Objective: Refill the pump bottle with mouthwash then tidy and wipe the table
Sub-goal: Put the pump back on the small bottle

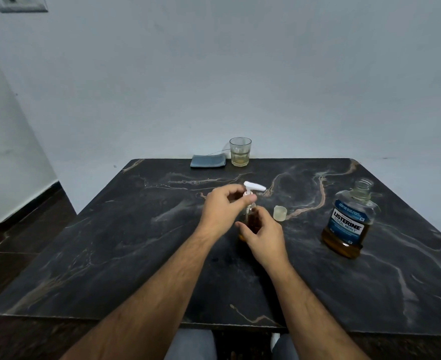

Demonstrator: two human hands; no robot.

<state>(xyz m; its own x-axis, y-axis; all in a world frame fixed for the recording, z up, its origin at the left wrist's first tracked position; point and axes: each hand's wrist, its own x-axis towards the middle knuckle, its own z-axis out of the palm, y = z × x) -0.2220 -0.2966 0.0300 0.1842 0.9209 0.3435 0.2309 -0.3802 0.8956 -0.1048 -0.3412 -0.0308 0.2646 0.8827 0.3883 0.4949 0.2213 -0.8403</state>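
Observation:
A clear pump bottle [250, 219] with amber liquid stands upright in the middle of the dark marble table [110, 242]. Its white pump head [254, 187] sits on top, spout pointing right. My left hand [223, 210] pinches the pump collar at the bottle's neck. My right hand [263, 239] wraps around the bottle's body from the near side. To the right stands the mouthwash bottle [349, 222], uncapped, about a third full of amber liquid. Its pale cap [279, 213] lies on the table between the two bottles.
A drinking glass [240, 152] with a little pale liquid stands at the table's far edge against the wall. A folded blue-grey cloth [208, 161] lies just left of it. The floor drops away on the left of the table.

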